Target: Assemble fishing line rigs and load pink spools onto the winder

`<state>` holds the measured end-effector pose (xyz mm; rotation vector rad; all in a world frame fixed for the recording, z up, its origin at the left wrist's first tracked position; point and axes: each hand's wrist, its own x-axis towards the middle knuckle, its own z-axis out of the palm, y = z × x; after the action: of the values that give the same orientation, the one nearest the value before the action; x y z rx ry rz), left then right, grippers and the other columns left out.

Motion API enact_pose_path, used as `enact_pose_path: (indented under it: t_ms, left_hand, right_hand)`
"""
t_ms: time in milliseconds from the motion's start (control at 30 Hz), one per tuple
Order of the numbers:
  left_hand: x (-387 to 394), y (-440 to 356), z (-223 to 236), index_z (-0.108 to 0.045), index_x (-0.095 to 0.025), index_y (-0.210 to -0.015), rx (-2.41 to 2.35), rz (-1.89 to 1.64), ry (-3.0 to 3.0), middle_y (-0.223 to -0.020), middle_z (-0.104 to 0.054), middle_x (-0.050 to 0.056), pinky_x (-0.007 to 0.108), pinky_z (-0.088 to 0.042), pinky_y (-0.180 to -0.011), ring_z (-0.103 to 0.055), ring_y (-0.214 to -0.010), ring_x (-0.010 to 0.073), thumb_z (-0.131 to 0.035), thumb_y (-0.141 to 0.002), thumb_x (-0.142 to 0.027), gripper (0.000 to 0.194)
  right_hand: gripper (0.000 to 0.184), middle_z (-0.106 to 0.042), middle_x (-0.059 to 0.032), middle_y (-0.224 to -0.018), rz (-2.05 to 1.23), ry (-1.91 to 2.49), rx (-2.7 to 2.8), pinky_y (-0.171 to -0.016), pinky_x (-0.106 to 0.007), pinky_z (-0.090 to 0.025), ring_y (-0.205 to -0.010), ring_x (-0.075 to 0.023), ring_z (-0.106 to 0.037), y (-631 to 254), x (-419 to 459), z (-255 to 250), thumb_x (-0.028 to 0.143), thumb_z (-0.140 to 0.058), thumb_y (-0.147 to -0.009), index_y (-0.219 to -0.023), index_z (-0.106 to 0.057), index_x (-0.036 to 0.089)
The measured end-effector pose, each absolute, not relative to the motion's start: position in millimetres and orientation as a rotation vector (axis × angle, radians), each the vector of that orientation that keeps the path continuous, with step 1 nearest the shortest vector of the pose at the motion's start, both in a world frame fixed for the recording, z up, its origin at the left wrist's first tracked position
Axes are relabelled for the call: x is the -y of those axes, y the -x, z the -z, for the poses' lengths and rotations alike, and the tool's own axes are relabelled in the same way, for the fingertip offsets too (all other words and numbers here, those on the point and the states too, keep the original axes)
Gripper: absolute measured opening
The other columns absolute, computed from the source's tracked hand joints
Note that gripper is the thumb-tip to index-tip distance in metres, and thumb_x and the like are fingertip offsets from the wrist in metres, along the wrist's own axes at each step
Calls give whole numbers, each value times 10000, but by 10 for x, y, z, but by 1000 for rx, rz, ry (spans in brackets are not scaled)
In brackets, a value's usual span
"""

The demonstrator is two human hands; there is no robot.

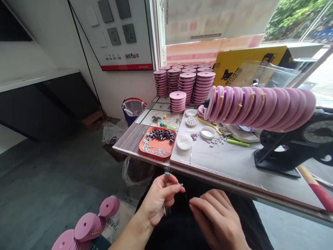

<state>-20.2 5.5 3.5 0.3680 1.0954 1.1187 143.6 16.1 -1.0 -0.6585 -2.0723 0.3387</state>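
Note:
My left hand (159, 196) is closed on a bundle of thin wire-like pieces (167, 171), whose fine ends fan out above the fingers. Its thumb and forefinger also pinch a small pale green piece (181, 184). From there a thin dark line (186, 196) runs down to my right hand (218, 217), which pinches it between thumb and fingertips. Both hands are over my lap, in front of the table edge. Just beyond them is an orange tray (155, 142) with dark glossy pieces, pale blue pieces and small silvery parts.
Pink spools (179, 99) stand stacked at the table's back. More spools (255, 106) line a shaft on a black machine (299, 142) at right. White dishes (208, 132), loose beads and a green-handled tool (238, 142) lie on the board. Spools (87, 225) sit low at left.

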Motion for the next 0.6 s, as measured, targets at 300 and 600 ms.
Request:
enact_pose_path:
  t_ms: [300,600]
  left_hand:
    - [-39,142,-9,-460,-168,-724,-1079,-1152,-363,-586,-640,11,149,-64,-358,-166,-342,-20,-747,-578,-220,326]
    - [-32,138,-17,-442,-171,-719,-1097,-1172,-392,-588,-645,10,144,-73,-360,-179,-336,-25,-744,-591,-227,333]
  right_hand:
    - [172,-510,-4,-579,-284,710,2086,-578,-277,-348,-550,-139,-461,-1378,-172,-36,68,-452,-845,-750,-564,157]
    - [171,-510,-4,-582,-286,718,2082,-579,-276,-345,-551,-136,-451,-1374,-166,-29,63,-454,-842,-752,-564,159]
